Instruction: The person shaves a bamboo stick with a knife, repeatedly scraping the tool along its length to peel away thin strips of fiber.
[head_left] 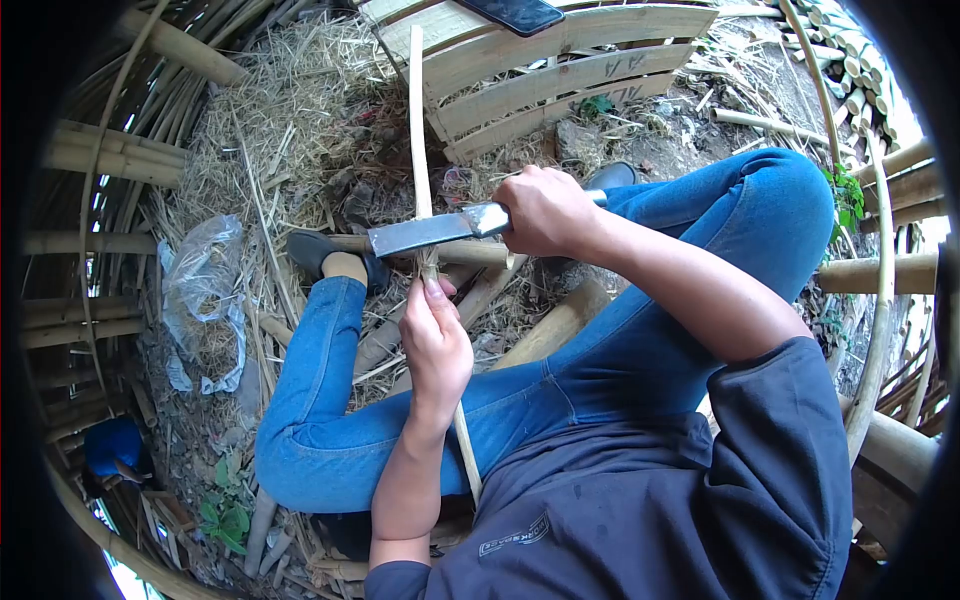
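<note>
My right hand (pixel 543 212) is wrapped round the handle of a broad-bladed knife (pixel 420 235), its blade pointing left. The blade lies across a long pale bamboo strip (pixel 419 130), seeming to touch it. Just below the blade, my left hand (pixel 436 340) is closed round the strip, thumb on top. The strip's upper part reaches up beside a wooden crate, and its lower end runs down past my left wrist over my thigh. Under the knife lies a bamboo pole (pixel 480 250), level with the ground. Part of the knife's handle is hidden by my right fingers.
A slatted wooden crate (pixel 560 75) stands ahead, with a dark phone (pixel 517 14) on top. A clear plastic bag (pixel 205 300) lies on the left. Straw and shavings (pixel 290 110) cover the ground. Cut bamboo poles (pixel 855 60) are stacked at the far right. Bamboo railings (pixel 100 160) line the left.
</note>
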